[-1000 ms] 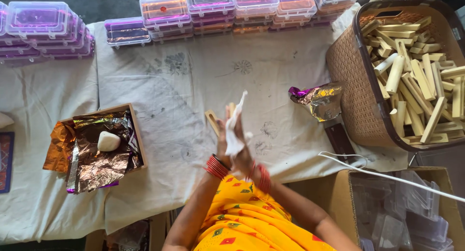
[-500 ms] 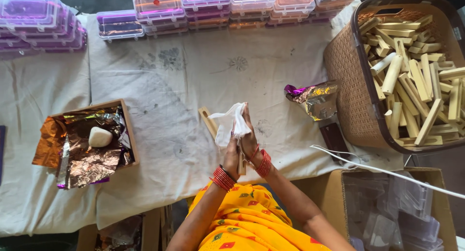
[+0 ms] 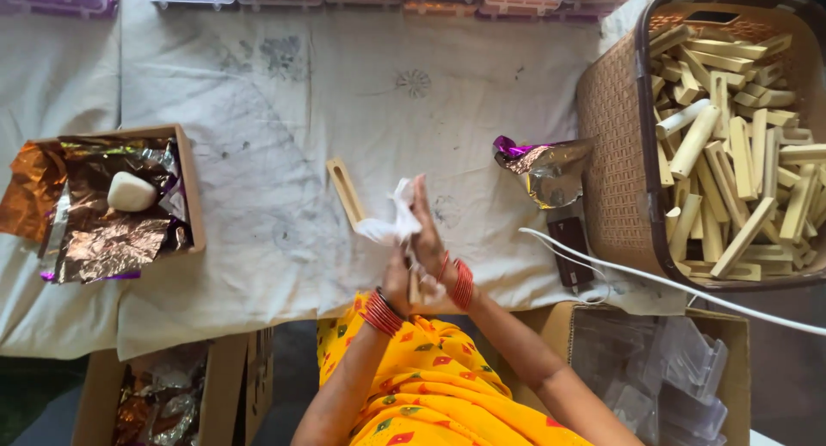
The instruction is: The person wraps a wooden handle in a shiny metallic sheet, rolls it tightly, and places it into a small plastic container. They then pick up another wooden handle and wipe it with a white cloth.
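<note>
The table [image 3: 258, 110], draped in a stained white cloth, carries everything within arm's reach. At the right stands one brown woven plastic basket [image 3: 615, 128], heaped with pale wooden sticks [image 3: 731, 136] — too many to count. At the left, one shallow cardboard box [image 3: 185, 188] lined with crinkled copper foil keeps a single white rounded lump [image 3: 131, 190] from rolling off. One crumpled foil wrapper [image 3: 546, 166] lies beside the basket. One slotted wooden stick [image 3: 344, 188] lies at the centre, just beside the hands. The right hand [image 3: 428, 231] and left hand [image 3: 397, 278] press together — pinching one thin white crumpled cloth [image 3: 389, 224] over the table's near edge.
</note>
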